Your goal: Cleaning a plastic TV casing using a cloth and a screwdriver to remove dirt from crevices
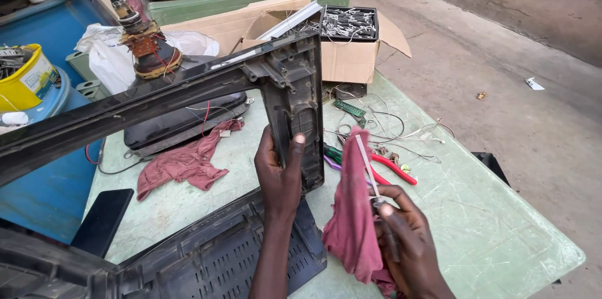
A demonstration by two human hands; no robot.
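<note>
My left hand (pixel 280 176) grips the upright side of a dark plastic television front frame (pixel 293 95), which stands tilted over the green table (pixel 476 224). My right hand (pixel 404 239) holds a dark red rag (pixel 351 224) together with a thin pale strip (pixel 367 161) that sticks up from my fingers. The frame's top bar (pixel 125 111) runs off to the left. A black vented back cover (pixel 219 255) lies under my left wrist. Behind the frame sits a bare picture tube (pixel 179 120) with its neck and copper coil (pixel 147 45) pointing up.
A second red rag (pixel 185 164) lies by the tube. Red-handled pliers (pixel 392 170), a small green circuit board (pixel 348 109) and loose wires (pixel 389 129) lie beyond my hands. A cardboard box (pixel 351 54) holds a tray of parts. A dark phone (pixel 102 220), yellow tub (pixel 28 79) sit left.
</note>
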